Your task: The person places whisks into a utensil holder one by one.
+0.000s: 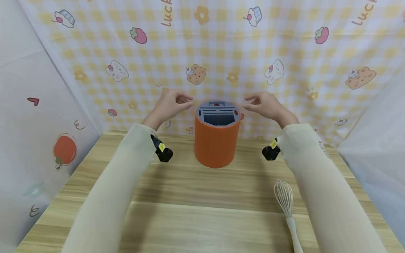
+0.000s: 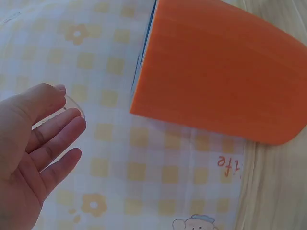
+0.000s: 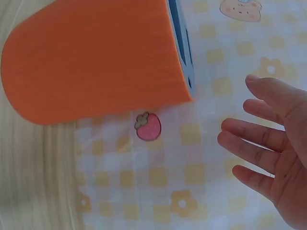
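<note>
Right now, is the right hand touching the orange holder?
Apart. The right wrist view shows it: a strip of checked cloth shows between the right hand and the orange holder.

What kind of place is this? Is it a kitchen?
Maybe a pretend kitchen corner, though I can't be sure. There's a whisk and an orange holder with slots on top, both on a wooden table, and a checked cloth hangs behind.

The bench (image 1: 195,228) has a pale wood-grain top with lengthwise streaks. An orange holder (image 1: 215,147) stands upright near its back edge. A white whisk (image 1: 290,219) lies on the right, wires pointing back, handle towards the front.
</note>
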Tool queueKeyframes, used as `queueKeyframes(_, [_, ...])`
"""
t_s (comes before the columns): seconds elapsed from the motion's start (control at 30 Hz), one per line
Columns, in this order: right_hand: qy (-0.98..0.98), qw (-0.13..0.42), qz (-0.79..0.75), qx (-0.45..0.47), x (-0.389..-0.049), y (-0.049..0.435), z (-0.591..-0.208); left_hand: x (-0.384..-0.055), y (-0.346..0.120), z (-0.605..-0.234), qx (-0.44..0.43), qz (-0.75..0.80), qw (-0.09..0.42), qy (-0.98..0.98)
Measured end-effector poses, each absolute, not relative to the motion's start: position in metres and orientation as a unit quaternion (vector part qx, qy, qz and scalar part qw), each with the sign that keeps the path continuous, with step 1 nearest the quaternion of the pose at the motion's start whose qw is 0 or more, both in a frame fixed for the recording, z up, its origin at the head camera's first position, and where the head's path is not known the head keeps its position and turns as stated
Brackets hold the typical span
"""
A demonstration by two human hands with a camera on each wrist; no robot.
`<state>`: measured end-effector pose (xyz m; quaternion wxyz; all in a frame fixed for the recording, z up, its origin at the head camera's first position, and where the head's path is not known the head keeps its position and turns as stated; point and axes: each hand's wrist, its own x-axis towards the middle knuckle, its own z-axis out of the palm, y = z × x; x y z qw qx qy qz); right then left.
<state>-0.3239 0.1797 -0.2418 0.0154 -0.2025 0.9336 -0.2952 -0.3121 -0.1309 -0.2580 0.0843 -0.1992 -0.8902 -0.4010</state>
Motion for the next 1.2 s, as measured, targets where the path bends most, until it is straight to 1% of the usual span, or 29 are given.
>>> queueKeyframes(0.37, [0.914, 0.047, -0.335, -0.226, -0.329, 0.167, -0.257, -0.316, -0.117, -0.271, -0.183, -0.418, 0.048, -0.889])
queueKeyframes(0.63, [0.912, 0.052, -0.332, -0.234, -0.328, 0.164, -0.264, -0.318, -0.115, -0.281, -0.175, -0.409, 0.015, -0.895])
queueKeyframes(0.83, [0.914, 0.043, -0.32, -0.246, -0.329, 0.165, -0.269, -0.317, -0.113, -0.29, -0.178, -0.411, 0.018, -0.894])
queueKeyframes(1.07, [0.919, 0.056, -0.315, -0.229, -0.329, 0.167, -0.275, -0.318, -0.112, -0.296, -0.183, -0.416, 0.019, -0.891])
queueKeyframes(1.2, [0.918, 0.052, -0.321, -0.225, -0.328, 0.169, -0.278, -0.318, -0.113, -0.298, -0.18, -0.423, 0.022, -0.888])
